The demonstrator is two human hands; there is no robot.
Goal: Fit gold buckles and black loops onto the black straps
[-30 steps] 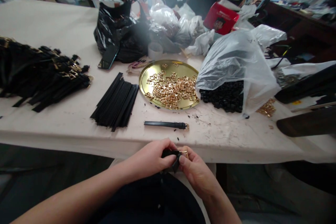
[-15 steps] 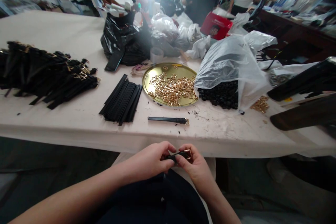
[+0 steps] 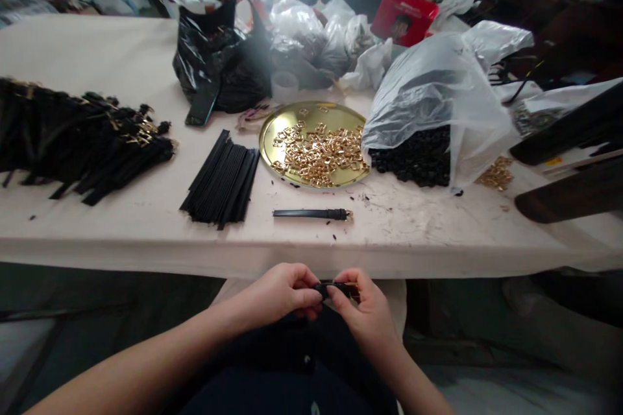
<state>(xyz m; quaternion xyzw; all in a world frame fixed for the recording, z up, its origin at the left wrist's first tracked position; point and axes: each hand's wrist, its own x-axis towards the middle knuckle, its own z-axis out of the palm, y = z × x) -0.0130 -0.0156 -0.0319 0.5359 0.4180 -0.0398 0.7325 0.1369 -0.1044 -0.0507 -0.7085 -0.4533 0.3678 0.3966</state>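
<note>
Over my lap, just off the table's front edge, both hands pinch one black strap (image 3: 335, 288) with a gold buckle on its right end. Thumb and fingers of my left hand (image 3: 287, 294) grip its left part. My right hand (image 3: 363, 306) is closed around the buckle end, which its fingers partly cover. A finished-looking black strap with a gold buckle (image 3: 311, 214) lies flat on the table ahead of them. Behind it a round gold tray (image 3: 272, 126) bears many loose gold buckles (image 3: 321, 155). Left of the tray is a stack of plain black straps (image 3: 221, 181).
A heap of buckled straps (image 3: 87, 142) covers the table's left side. Small black pieces (image 3: 413, 155) spill from a clear plastic bag (image 3: 433, 84) on the right, beside dark cylinders (image 3: 574, 191). A black bag (image 3: 209, 55) and a phone (image 3: 202, 104) lie further back.
The camera view has tilted down and shifted slightly. My hands stay close together on the strap, which now sits more level, with the left fingers nearer the buckle end.
</note>
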